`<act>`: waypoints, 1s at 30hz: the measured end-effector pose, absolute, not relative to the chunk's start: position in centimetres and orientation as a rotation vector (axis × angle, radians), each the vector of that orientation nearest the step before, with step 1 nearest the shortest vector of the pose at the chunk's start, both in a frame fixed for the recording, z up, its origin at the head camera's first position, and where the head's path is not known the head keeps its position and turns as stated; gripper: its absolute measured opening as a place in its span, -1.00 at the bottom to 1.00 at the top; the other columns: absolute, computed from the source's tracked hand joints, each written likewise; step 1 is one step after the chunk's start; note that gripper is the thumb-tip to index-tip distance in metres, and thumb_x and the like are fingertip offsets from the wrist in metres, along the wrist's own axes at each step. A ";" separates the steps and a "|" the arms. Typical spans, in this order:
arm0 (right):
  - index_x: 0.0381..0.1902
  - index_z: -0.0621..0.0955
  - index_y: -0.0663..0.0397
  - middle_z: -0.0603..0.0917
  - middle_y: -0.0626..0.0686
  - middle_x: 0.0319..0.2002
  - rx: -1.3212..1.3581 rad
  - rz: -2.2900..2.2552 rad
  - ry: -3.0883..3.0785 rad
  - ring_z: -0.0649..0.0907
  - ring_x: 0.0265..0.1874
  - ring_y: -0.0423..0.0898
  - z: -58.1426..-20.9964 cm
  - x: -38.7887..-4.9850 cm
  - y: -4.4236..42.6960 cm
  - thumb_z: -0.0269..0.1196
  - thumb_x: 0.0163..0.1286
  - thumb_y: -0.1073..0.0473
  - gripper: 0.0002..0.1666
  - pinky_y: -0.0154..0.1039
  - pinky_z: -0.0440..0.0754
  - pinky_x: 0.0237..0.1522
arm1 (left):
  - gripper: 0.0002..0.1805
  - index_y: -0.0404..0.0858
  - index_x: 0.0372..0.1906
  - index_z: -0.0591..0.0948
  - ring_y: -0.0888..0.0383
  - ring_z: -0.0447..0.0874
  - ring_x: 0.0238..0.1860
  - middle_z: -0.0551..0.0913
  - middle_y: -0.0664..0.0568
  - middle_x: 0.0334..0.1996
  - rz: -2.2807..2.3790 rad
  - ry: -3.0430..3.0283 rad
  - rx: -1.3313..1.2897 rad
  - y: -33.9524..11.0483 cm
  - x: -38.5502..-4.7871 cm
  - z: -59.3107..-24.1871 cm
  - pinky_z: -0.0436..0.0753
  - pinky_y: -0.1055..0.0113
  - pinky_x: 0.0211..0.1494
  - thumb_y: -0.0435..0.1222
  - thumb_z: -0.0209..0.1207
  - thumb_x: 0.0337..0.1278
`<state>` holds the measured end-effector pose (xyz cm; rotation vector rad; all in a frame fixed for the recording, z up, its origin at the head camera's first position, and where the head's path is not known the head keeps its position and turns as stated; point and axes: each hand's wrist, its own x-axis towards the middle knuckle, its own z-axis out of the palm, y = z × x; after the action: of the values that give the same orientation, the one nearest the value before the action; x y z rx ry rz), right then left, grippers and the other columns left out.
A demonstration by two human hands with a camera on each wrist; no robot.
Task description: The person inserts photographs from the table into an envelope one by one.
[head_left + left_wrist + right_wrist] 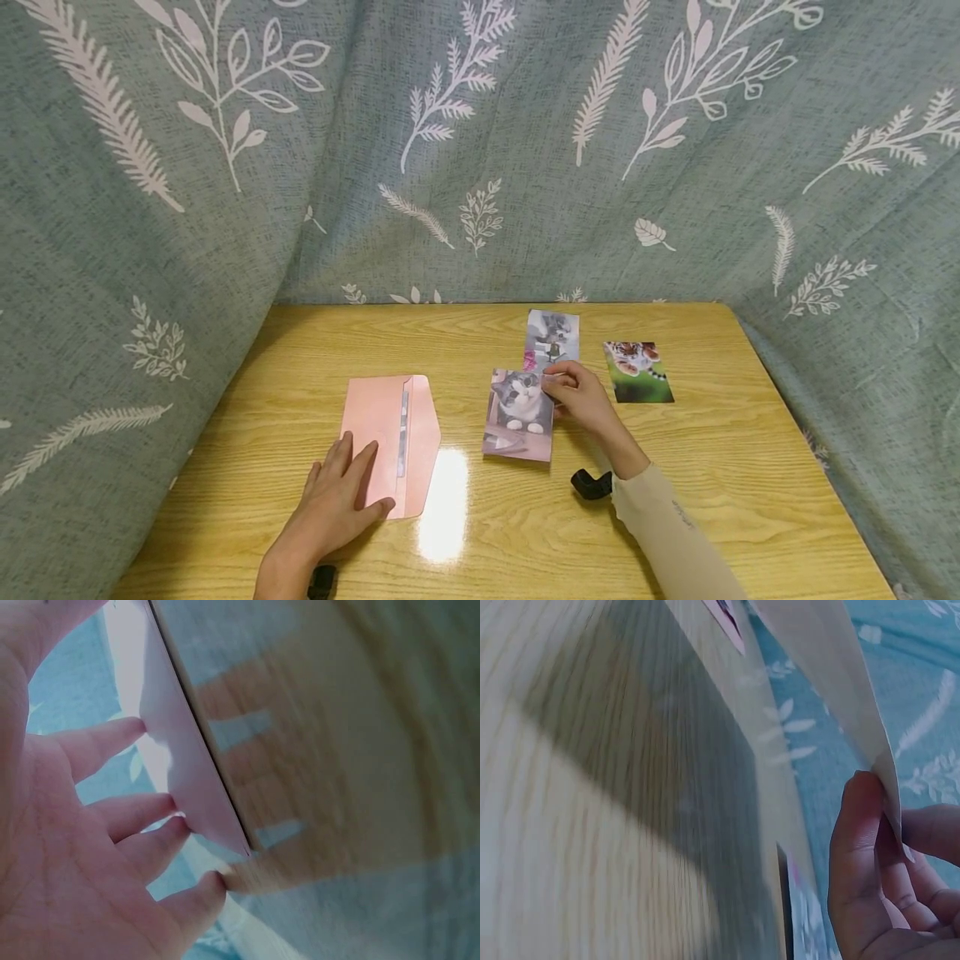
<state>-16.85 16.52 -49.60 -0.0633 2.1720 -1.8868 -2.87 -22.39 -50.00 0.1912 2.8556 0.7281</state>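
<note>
A pink envelope (372, 417) lies on the table with its flap to the right, and a strip of a picture shows at its opening. My left hand (333, 498) rests on its lower left part with fingers spread. Between thumb and fingers my right hand (583, 402) pinches the upper right edge of a cat picture (517, 421). In the right wrist view that picture (832, 667) is raised off the table, its pale back showing above the right hand (885, 877). The left wrist view shows the left hand's (97, 840) fingertips at the envelope (180, 750).
Behind the held picture lies another cat picture (558, 329). A tiger picture (640, 375) lies farther right on the wooden table (712, 500). A patterned curtain (450, 208) hangs along the back and sides. Black wrist devices (592, 485) show near both wrists.
</note>
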 end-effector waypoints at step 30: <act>0.04 0.56 0.30 0.65 0.13 -0.37 -0.172 -1.898 2.157 0.60 -0.50 -0.11 -51.1 -17.8 7.9 0.25 0.44 0.30 -0.74 -0.13 0.71 -0.49 | -0.04 -0.28 0.52 0.25 -0.36 -0.19 0.52 -0.09 -0.47 0.52 0.758 2.845 0.199 -22.4 -3.0 -50.1 -0.14 -0.39 0.42 0.05 0.38 0.12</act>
<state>-17.79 7.91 -51.11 -0.1717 2.1568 -1.8976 -2.98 -22.42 -50.10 0.1993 2.8447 0.7583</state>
